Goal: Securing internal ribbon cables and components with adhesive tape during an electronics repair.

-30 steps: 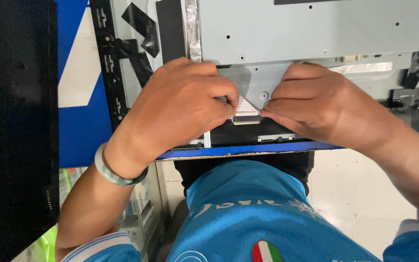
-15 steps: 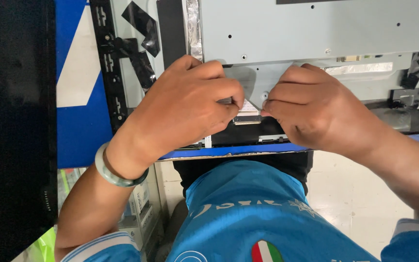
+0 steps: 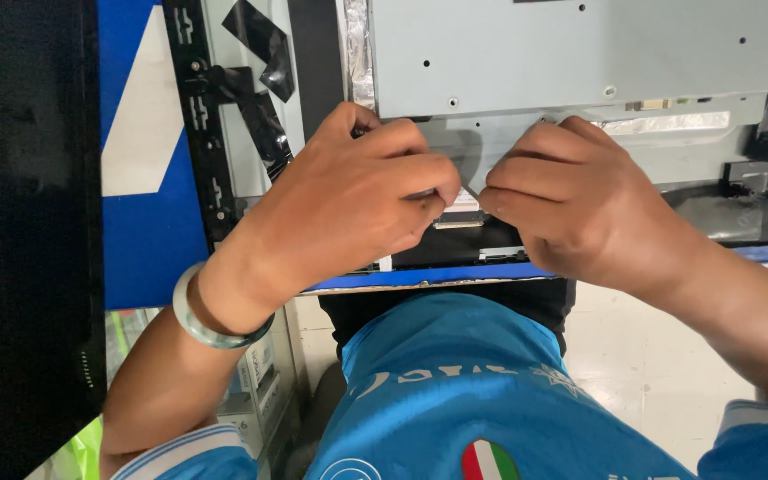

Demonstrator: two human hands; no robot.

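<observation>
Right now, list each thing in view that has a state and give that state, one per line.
left hand: fingers curled, pinching at the flat cable
right hand: fingers curled, fingertips meeting the left hand's
flat cable: mostly hidden between the fingertips
grey metal panel: lying flat, screwed down
black tape strips: stuck on, ends lifting
green bangle: worn on the left wrist

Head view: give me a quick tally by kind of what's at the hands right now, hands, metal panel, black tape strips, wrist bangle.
Hands: 2, left hand and right hand, fingertips meeting at a small flat strip
Grey metal panel: 1
Black tape strips: 2 clearly seen at upper left
Green bangle: 1
Total: 6
</observation>
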